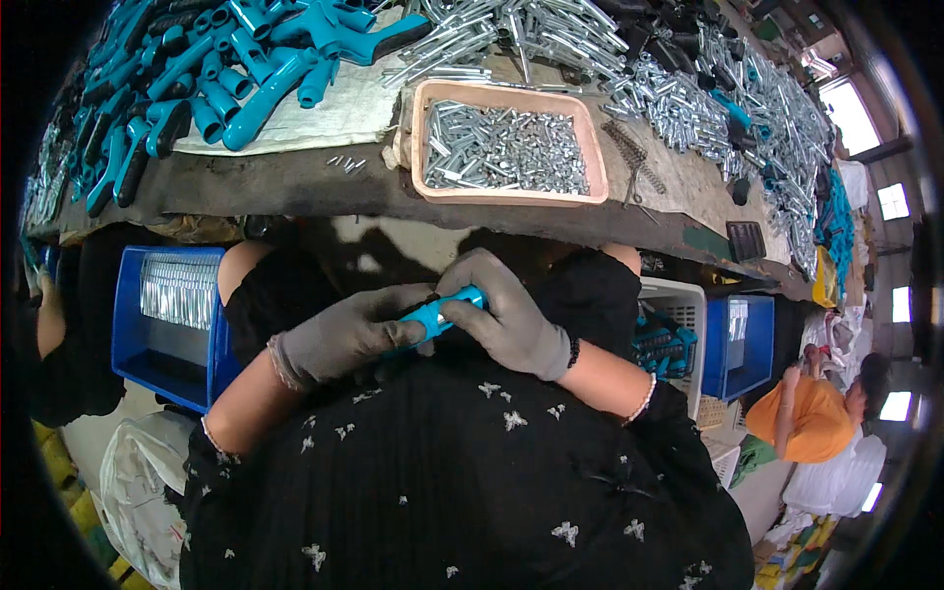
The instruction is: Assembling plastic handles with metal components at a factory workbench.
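I hold a teal part over my lap, short of the near edge of the workbench. My gloved left hand is clasped around one end, and my gloved right hand grips the other, thumb along it; the two are close together. Ahead of me, a pink tray of small metal pieces sits by the bench's near edge. Left of it lie a few loose pins, with teal handles heaped toward the far left corner. A coiled spring lies just right of the tray.
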The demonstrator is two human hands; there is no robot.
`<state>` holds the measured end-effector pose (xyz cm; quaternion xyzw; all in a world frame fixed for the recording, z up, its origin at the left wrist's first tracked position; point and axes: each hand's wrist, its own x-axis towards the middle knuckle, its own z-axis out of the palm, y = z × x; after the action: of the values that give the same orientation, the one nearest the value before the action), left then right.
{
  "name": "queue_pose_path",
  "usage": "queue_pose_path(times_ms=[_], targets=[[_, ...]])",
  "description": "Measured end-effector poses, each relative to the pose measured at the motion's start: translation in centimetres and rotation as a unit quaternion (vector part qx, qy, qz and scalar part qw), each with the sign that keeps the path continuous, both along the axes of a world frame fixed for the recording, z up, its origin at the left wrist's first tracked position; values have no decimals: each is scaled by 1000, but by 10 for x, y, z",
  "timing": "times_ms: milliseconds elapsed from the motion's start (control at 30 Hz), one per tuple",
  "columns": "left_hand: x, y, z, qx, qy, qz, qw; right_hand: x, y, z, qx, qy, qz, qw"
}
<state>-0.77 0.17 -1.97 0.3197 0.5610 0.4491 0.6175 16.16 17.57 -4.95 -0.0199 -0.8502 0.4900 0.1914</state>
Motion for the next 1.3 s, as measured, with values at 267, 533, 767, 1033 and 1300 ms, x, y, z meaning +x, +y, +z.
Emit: queue_pose_path(times_ms=[267, 533, 767, 1033, 1300], targets=[[10, -18, -17, 33, -130, 120, 984, -70, 52, 79, 305, 99, -133, 938], [9, -28, -4, -11, -149, 166, 975, -125, 71, 82, 280, -184, -136, 932], [7, -28, -7, -9, -137, 152, 979, -124, 68, 74, 344, -93, -173, 918], [8, -25, -9, -6, -160, 150, 976, -130, 80, 69, 358, -108, -143, 916], [3, -35, 1, -26, -161, 172, 971, -60, 30, 86, 93, -60, -125, 986]])
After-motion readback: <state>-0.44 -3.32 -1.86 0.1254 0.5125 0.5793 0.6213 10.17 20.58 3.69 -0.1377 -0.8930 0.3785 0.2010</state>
